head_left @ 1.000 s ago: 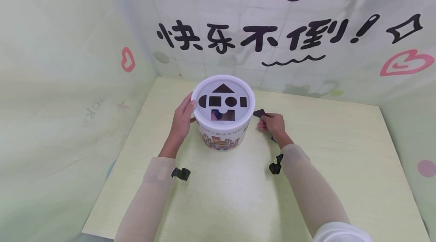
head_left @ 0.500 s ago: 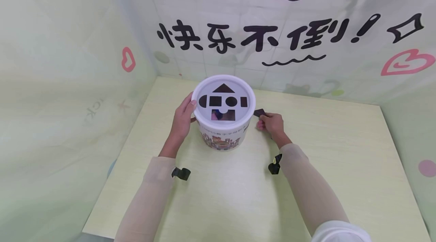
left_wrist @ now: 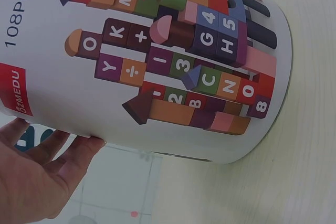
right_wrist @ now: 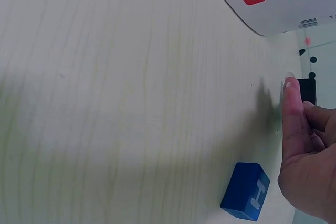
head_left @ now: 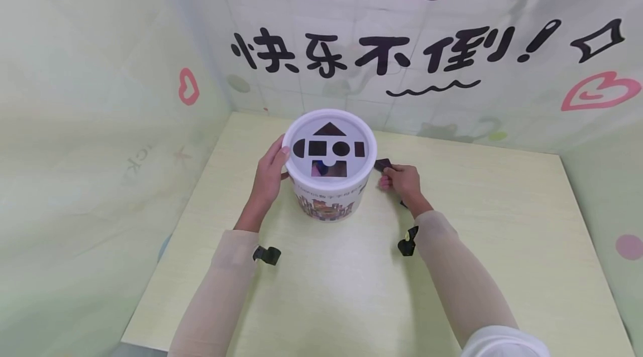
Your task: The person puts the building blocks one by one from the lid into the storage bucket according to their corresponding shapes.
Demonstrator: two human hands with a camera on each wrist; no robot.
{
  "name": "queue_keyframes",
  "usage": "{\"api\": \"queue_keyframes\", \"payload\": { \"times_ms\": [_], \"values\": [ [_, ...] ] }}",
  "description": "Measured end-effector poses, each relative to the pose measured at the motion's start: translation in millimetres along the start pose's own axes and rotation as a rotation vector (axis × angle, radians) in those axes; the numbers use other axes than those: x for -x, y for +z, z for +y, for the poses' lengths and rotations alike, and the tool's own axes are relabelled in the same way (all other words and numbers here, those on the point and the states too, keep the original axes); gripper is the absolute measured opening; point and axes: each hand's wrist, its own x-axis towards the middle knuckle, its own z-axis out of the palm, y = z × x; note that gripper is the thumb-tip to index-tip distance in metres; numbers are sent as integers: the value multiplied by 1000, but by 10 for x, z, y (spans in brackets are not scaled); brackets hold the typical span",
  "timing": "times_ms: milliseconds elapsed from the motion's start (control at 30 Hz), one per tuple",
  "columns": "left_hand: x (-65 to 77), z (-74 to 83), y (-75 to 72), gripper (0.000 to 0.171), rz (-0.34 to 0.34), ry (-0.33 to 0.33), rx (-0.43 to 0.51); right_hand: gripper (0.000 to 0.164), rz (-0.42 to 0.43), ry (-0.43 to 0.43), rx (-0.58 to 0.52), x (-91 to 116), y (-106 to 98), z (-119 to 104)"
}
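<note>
A white bucket (head_left: 329, 201) with printed pictures of building blocks stands on the table. Its lid (head_left: 301, 172) has cut-outs of several shapes. My left hand (head_left: 267, 179) grips the bucket's left side, thumb on the lid's rim and fingers behind; in the left wrist view those fingers touch the printed wall (left_wrist: 63, 77). Just right of the bucket, my right hand (head_left: 403, 181) pinches a dark block (head_left: 383, 164), which is partly covered by fingers in the right wrist view. Below that hand on the table lies a blue block (right_wrist: 245, 191) with a white letter.
The pale wooden table (head_left: 346, 284) meets a back wall covering (head_left: 321, 89) with large black writing close behind the bucket. A side covering (head_left: 100, 167) hangs along the left edge. Both wrists carry black camera mounts (head_left: 268, 256).
My right hand shifts very slightly and the dark block in it turns a little. The left hand and the bucket stay in place.
</note>
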Motion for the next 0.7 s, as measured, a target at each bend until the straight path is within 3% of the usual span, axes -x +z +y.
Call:
{"api": "queue_keyframes", "payload": {
  "times_ms": [700],
  "values": [
    [-1, -8, -1, 52, 0, 3, -9, 40, -59, -109, -12, 107, -137, -431]
  ]
}}
